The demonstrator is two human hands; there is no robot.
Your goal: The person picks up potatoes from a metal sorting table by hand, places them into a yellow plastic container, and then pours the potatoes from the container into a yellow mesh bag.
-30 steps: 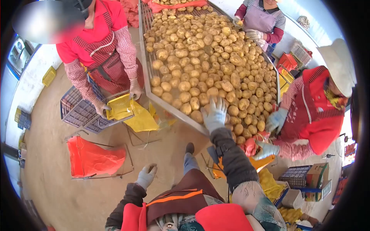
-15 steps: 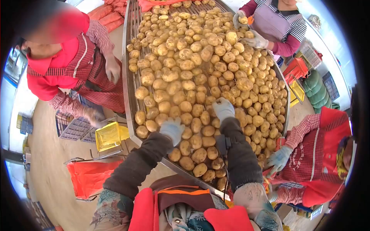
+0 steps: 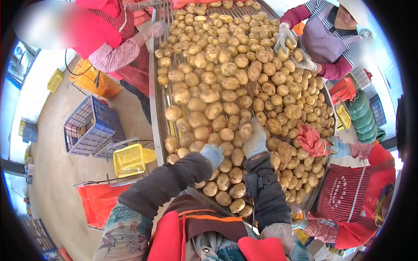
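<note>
Potatoes (image 3: pixel 230 69) lie thickly over a slatted metal sorting table in front of me. My right hand (image 3: pixel 256 141), in a pale glove, is closed around a potato (image 3: pixel 246 131) above the near part of the pile. Just to its left, my left hand (image 3: pixel 212 155), gloved as well, rests low among the potatoes. Its fingers are blurred and point down, so whether they grip anything is unclear. A dark strap with a small device (image 3: pixel 257 182) sits on my right wrist.
The table's metal rim (image 3: pixel 156 100) runs along the left. A co-worker's glove (image 3: pixel 338 147) holds a red cloth or bag (image 3: pixel 311 140) over the right side. Another person's gloves (image 3: pixel 285 37) handle potatoes at far right. A yellow basket (image 3: pixel 129 160) and blue crate (image 3: pixel 89 124) stand left.
My left hand has moved right, toward my right hand, which has closed on a potato. The right co-worker has brought a red cloth or bag over the potatoes. The left co-worker has shifted backward.
</note>
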